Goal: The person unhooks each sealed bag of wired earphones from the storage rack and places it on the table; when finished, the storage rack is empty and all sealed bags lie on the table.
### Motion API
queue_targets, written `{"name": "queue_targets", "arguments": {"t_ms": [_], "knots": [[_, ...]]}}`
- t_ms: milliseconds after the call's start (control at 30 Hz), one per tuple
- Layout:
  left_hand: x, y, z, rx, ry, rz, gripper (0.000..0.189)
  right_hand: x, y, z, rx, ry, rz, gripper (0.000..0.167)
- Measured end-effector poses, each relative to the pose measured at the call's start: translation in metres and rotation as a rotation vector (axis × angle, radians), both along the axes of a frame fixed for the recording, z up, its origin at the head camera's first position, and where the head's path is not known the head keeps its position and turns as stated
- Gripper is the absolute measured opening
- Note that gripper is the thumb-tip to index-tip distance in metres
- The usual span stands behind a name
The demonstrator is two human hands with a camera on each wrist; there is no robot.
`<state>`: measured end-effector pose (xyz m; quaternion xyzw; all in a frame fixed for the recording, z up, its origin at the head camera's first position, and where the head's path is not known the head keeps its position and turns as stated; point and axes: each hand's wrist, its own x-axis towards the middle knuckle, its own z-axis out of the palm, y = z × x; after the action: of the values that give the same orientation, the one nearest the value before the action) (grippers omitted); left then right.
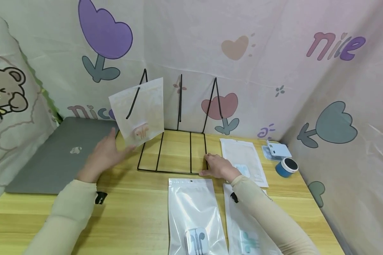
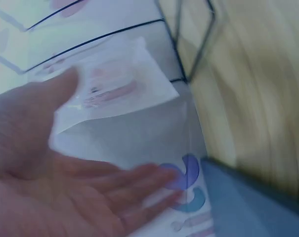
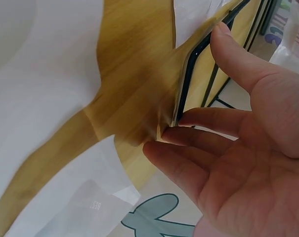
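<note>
A black wire display rack (image 1: 169,172) lies on the wooden table, with several hooks rising at its back. From its left hook hangs a white zip bag (image 1: 151,102) with a pink earphone case (image 1: 142,132) showing through it. My left hand (image 1: 105,152) is just left of that bag, fingers spread, palm facing it and holding nothing. In the left wrist view the hanging bag (image 2: 119,89) shows beyond my thumb. At the rack's front right corner, my right hand (image 1: 220,167) holds the frame, thumb and fingertips on the black wire (image 3: 188,74).
A glossy bag (image 1: 191,202) with boxed earphones lies in front of the rack. Two more bags, one white bag (image 1: 242,152) and one under my right forearm, lie to the right. A closed laptop (image 1: 57,159) is at left; a blue jar (image 1: 286,167) and white stand (image 1: 278,149) at right.
</note>
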<state>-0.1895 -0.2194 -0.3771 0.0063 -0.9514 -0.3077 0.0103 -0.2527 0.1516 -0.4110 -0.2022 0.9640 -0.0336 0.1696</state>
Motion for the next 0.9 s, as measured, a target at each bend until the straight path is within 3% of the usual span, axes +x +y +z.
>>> {"name": "queue_targets", "arguments": {"t_ms": [133,267,533,733,900], "knots": [[-0.007,0.000,0.007,0.201,0.262,0.002,0.083,-0.001,0.001,-0.001,-0.006,-0.003,-0.003,0.083],[-0.007,0.004,0.014,0.276,0.372,0.050,0.063,-0.001,0.001,-0.002,-0.021,-0.005,-0.004,0.083],[-0.010,0.010,0.016,0.243,0.418,0.054,0.040,0.000,0.002,-0.002,-0.030,-0.001,-0.001,0.083],[-0.011,0.012,0.015,0.235,0.446,0.097,0.038,0.000,0.003,-0.002,-0.036,-0.004,-0.005,0.083],[-0.009,0.013,0.013,0.237,0.472,0.096,0.036,0.001,0.003,-0.003,-0.056,-0.009,-0.012,0.083]]}}
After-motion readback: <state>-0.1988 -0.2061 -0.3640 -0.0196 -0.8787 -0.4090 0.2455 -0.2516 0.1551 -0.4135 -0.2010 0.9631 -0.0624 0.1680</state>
